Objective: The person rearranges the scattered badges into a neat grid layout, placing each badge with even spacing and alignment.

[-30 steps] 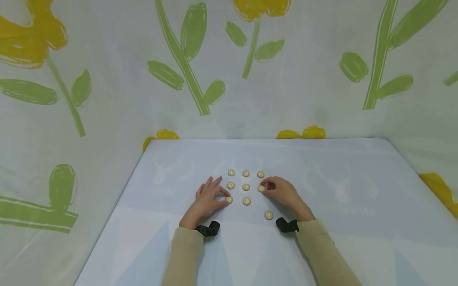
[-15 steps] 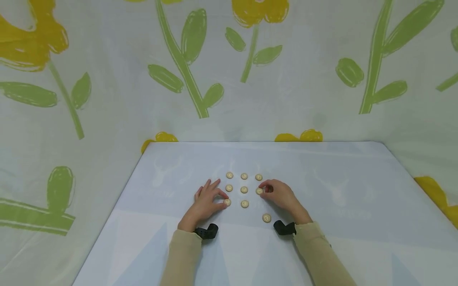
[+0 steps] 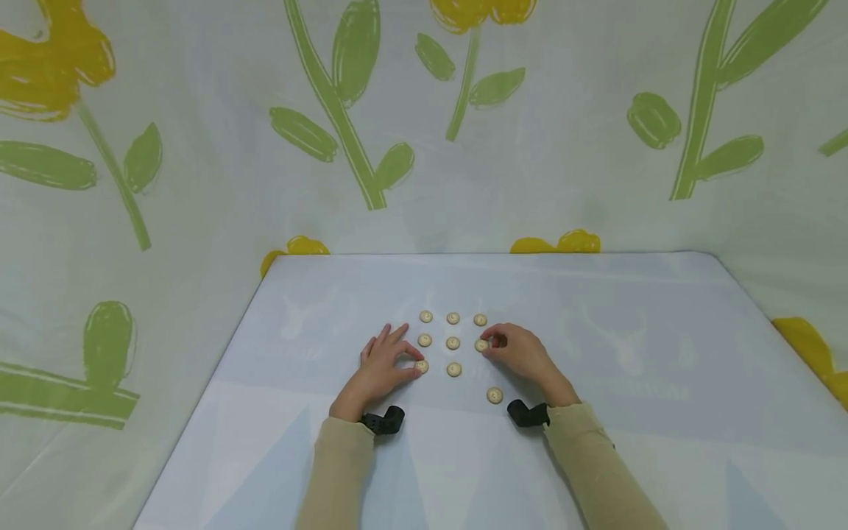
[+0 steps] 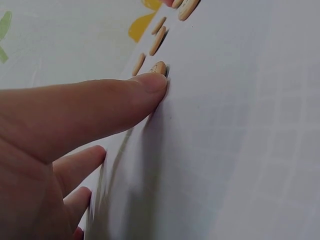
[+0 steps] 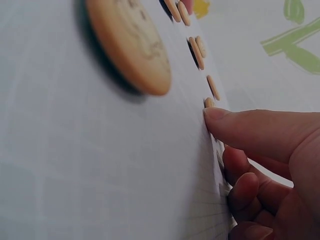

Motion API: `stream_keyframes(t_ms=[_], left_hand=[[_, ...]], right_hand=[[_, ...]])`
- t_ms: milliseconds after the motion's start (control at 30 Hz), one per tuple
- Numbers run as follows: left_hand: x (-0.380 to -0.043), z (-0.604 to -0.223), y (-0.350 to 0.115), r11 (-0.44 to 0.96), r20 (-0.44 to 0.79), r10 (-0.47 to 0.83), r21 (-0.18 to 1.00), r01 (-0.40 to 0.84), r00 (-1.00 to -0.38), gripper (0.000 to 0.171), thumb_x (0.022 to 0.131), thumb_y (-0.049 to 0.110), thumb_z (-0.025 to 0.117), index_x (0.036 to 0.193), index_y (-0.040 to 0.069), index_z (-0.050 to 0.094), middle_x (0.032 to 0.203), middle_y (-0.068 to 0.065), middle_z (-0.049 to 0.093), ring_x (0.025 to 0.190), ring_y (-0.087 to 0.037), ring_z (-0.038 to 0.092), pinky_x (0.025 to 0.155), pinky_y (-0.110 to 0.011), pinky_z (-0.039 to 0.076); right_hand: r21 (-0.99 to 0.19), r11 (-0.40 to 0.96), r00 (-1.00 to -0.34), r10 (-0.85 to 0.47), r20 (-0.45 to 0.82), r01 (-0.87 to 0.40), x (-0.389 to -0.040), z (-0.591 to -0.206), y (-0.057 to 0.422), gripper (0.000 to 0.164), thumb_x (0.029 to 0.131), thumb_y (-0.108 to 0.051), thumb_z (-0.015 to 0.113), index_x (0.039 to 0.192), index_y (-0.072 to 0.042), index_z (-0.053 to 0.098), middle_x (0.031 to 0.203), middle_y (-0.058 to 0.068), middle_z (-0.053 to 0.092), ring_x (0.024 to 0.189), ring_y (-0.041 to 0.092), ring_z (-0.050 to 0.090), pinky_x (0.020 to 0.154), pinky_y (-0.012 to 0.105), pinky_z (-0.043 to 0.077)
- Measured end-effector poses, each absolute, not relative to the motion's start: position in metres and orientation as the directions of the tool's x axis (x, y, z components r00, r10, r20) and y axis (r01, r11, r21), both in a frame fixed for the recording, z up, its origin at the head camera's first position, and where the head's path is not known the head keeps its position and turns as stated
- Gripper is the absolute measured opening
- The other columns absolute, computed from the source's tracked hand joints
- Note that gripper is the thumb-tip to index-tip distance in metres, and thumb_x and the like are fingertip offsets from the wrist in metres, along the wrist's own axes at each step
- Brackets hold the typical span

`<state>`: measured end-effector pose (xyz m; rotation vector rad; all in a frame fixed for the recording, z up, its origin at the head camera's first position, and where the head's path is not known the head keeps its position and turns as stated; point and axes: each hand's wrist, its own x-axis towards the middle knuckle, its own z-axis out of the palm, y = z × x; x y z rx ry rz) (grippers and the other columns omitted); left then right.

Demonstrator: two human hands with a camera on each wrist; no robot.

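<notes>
Small round tan discs with dark line markings, wooden-looking, lie in rows on the table. My left hand (image 3: 380, 368) pinches the near left disc (image 3: 422, 366) between thumb and forefinger, its other fingers spread on the table. In the left wrist view, the left thumb (image 4: 125, 100) covers part of that disc (image 4: 159, 67). My right hand (image 3: 523, 353) pinches the disc at the right end of the middle row (image 3: 481, 345); its other fingers are curled. One disc (image 3: 495, 396) lies apart, nearer the body, and looms large (image 5: 132, 45) in the right wrist view.
Between the hands lie the middle discs (image 3: 453, 343), with a far row (image 3: 453, 318) beyond them. The pale patterned table (image 3: 636, 471) meets a flower-printed cloth (image 3: 543, 177) at its back and sides. Each wrist wears a black camera mount (image 3: 384, 420).
The head view dips and comes back slightly. Both hands keep their hold on the same discs, and the discs stay in place.
</notes>
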<state>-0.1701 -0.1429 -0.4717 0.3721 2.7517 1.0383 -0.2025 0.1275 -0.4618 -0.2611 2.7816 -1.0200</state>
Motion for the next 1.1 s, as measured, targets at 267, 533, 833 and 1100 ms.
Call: stream_keyframes(t_ms=[267, 533, 833, 1100], left_hand=[[-0.1706, -0.4685, -0.1421, 0.735, -0.082, 0.285, 0.659, 0.163, -0.955, 0.012, 0.08, 0.029, 0.069, 0.091, 0.028, 0.064, 0.152, -0.002, 0.025, 0.142, -0.027, 0.002, 0.11, -0.051, 0.0], [-0.1706, -0.4685, -0.14, 0.726, -0.075, 0.312, 0.662, 0.186, -0.947, 0.013, 0.08, 0.026, 0.069, 0.091, 0.026, 0.064, 0.151, -0.003, 0.025, 0.142, -0.027, 0.003, 0.109, -0.052, 0.001], [-0.1705, -0.4661, -0.1431, 0.739, -0.067, 0.297, 0.648, 0.184, -0.953, 0.013, 0.08, 0.028, 0.069, 0.091, 0.027, 0.064, 0.152, -0.003, 0.025, 0.142, -0.028, 0.003, 0.109, -0.051, 0.001], [-0.1681, -0.4684, -0.1431, 0.728, -0.062, 0.305, 0.658, 0.19, -0.95, 0.013, 0.08, 0.028, 0.07, 0.091, 0.027, 0.064, 0.151, -0.004, 0.025, 0.142, -0.029, 0.003, 0.109, -0.052, 0.002]], right_hand=[[-0.647, 0.754, -0.972, -0.218, -0.084, -0.113, -0.2015, -0.4613, 0.1268, 0.022, 0.079, -0.02, 0.07, 0.1, -0.015, 0.066, 0.077, -0.001, 0.055, 0.072, 0.015, 0.047, 0.066, 0.029, 0.036], [-0.644, 0.761, -0.975, -0.193, -0.115, -0.074, -0.198, -0.4627, 0.1286, 0.019, 0.08, -0.02, 0.069, 0.099, -0.015, 0.065, 0.079, 0.0, 0.055, 0.074, 0.016, 0.048, 0.067, 0.03, 0.037], [-0.68, 0.73, -0.971, -0.208, -0.116, -0.075, -0.1998, -0.4576, 0.1283, 0.031, 0.083, -0.024, 0.066, 0.112, -0.015, 0.061, 0.082, 0.0, 0.055, 0.076, 0.016, 0.048, 0.068, 0.029, 0.038], [-0.73, 0.681, -0.971, -0.136, -0.198, 0.054, -0.2026, -0.4549, 0.1362, 0.03, 0.089, -0.03, 0.058, 0.111, -0.01, 0.055, 0.094, 0.007, 0.059, 0.075, 0.018, 0.053, 0.064, 0.028, 0.045]])
